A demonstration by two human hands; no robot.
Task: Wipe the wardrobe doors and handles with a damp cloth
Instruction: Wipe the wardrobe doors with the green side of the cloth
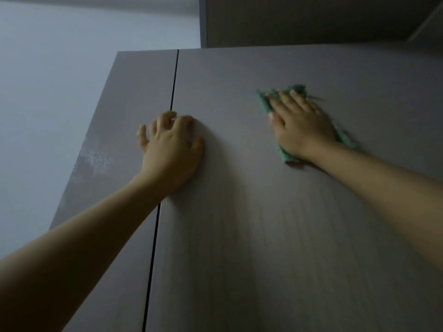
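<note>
Two grey-brown wardrobe doors fill the view, seen from below: a wide right door and a narrow left door, split by a dark gap. My right hand lies flat on a green cloth, pressing it against the upper part of the right door. The cloth sticks out above the fingers and below the wrist. My left hand rests on the right door beside the gap, its fingers curled at the door's edge and holding nothing. No handle is visible.
A pale wall stands left of the wardrobe. Above the doors' top edge sits a darker upper panel or ceiling recess. A dull, patchy smear marks the left door near its outer edge.
</note>
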